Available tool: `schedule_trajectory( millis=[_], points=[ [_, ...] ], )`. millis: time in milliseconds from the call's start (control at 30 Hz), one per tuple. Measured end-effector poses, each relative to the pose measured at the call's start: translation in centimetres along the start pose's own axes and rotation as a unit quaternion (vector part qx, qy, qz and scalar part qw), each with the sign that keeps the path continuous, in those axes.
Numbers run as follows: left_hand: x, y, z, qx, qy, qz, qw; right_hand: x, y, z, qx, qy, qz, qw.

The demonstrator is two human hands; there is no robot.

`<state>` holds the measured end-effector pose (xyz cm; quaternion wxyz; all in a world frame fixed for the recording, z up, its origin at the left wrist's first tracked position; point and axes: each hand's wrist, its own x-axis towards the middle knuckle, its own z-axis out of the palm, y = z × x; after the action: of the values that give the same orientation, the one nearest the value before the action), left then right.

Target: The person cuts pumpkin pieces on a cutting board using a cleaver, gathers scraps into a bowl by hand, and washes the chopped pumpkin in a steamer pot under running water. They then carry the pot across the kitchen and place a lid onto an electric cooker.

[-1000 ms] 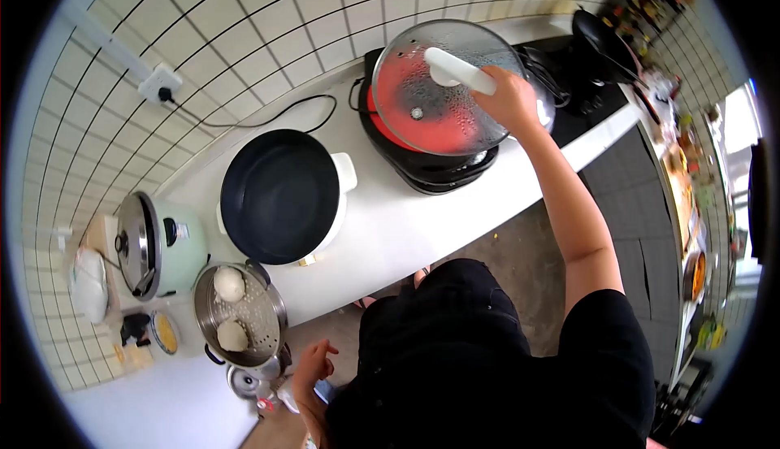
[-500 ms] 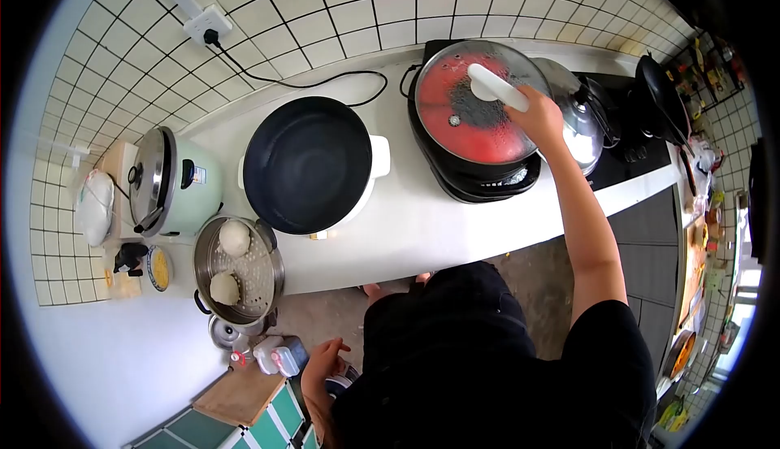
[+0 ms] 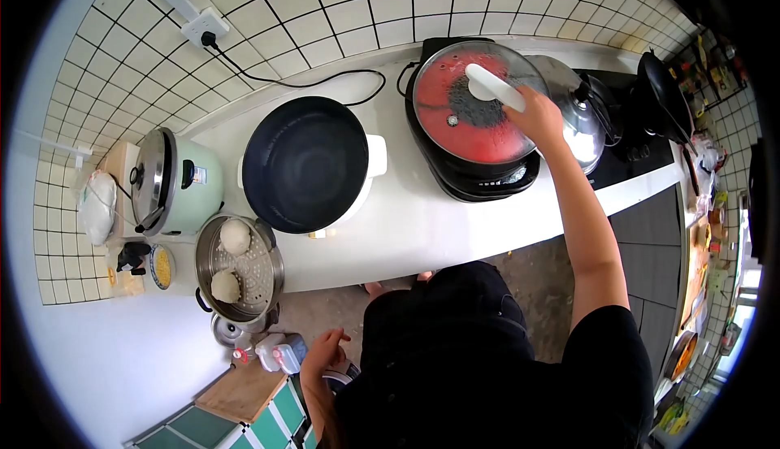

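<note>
My right hand is wrapped round the long white handle of a clear glass lid. The lid is over a black electric cooker, and a red surface shows through its wet, partly fogged glass. Whether its rim rests fully on the cooker, I cannot tell. Low beside my body, my left hand hangs with loosely bent fingers and nothing visible in it. Left of the cooker stands a wide dark pan on a white base with a white side handle.
A metal steamer with two dough-like white balls sits at the counter's left end, near a pale green rice cooker. A black cord runs to the wall socket. Right of the lid are a shiny domed pot and a black wok.
The view has shifted very slightly. My right hand keeps its hold on the lid handle, and the red area under the glass looks a little different. My left hand has barely moved.
</note>
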<state>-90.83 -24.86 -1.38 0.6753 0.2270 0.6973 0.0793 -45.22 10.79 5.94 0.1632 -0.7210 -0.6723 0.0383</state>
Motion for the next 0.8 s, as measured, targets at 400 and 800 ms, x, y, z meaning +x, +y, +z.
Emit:
schedule_trajectory(
  millis=[400,800],
  points=[
    [0.2,1.9,-1.1,0.043,-0.030,0.004,0.999,-0.7,-0.2,0.0,-0.073,-0.023,-0.011,0.997],
    [3.0,15.0,-2.7,0.315,-0.124,0.077,0.938,-20.4,1.7,-7.3,0.063,0.197,0.110,0.972]
  ],
)
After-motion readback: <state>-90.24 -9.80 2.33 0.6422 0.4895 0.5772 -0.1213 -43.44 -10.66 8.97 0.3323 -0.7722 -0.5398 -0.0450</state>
